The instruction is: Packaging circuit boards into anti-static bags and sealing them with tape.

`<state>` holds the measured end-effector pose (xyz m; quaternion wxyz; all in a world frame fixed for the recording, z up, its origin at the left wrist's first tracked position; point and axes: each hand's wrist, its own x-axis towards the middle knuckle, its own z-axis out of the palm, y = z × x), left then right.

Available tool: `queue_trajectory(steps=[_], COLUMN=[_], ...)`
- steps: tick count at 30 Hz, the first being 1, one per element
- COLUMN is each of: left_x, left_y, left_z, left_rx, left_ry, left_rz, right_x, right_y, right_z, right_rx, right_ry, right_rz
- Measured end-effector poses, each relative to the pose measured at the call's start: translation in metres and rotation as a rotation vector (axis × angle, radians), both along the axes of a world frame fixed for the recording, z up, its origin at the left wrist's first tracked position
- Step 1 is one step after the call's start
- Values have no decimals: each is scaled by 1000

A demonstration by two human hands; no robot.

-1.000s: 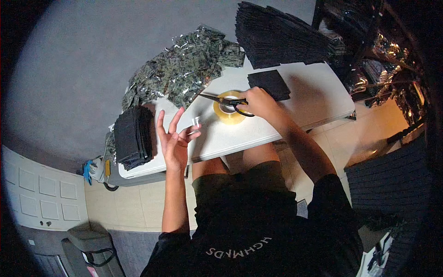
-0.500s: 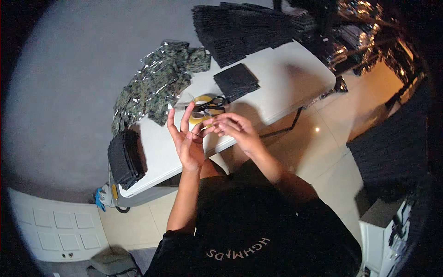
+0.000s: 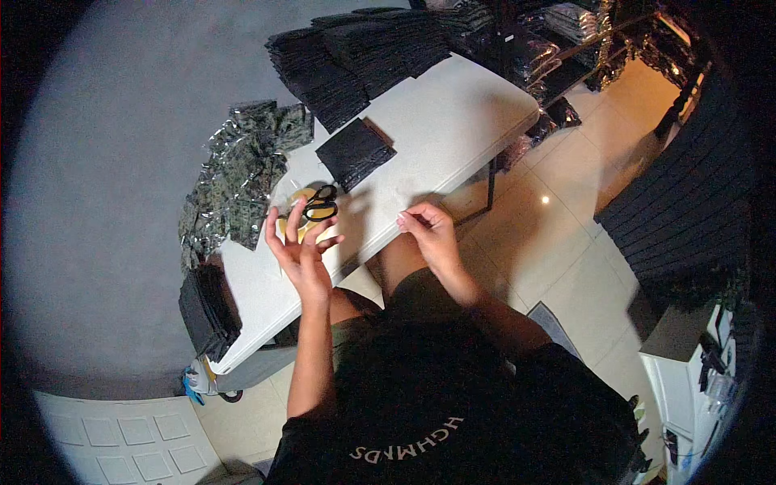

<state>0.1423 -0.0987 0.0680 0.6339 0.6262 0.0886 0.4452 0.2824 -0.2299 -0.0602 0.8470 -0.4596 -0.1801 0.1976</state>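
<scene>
My left hand (image 3: 303, 263) is raised over the table's near edge with its fingers spread and nothing visible in it. Behind its fingertips are a roll of yellowish tape (image 3: 286, 229) and scissors with black handles (image 3: 321, 212), partly covered by that hand. My right hand (image 3: 435, 236), at the table's front edge, has thumb and fingertips pinched together. Whatever lies in that pinch, if anything, is too small to make out. Beyond the scissors, a flat black folded packet (image 3: 356, 153) rests on the white table (image 3: 432, 121).
Shiny plastic-wrapped packets with a dark green-grey pattern (image 3: 238, 174) are heaped along the table's far left side. Black packets (image 3: 356, 61) fan out at the back, and another black stack (image 3: 208, 311) stands at the left end. A white cabinet (image 3: 683, 380) is at right.
My hands have moved apart: the right now pinches separately near the table edge, while the left stays spread. The view has shifted, so the table and its things sit further left.
</scene>
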Motion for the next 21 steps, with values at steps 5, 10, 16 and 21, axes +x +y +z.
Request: queue_trajectory(steps=[5,10,16,21], left_x=[-2,-3,-6,-8], left_y=[4,-4,-1,0], left_z=[-15,-31,-33,-37], left_rx=[-15,-41,-55,-90], left_ry=[129,149,143,153], left_rz=[-85,-92,-99,-101], right_x=[37,48,50,49], right_y=[-17,-13,-13,-12], right_z=[-51,-64,-68,-70], right_rx=[-18,-55,-57,-71], right_ry=[-46,-68,-54,-13], right_rz=[-51,-86,-105,-127])
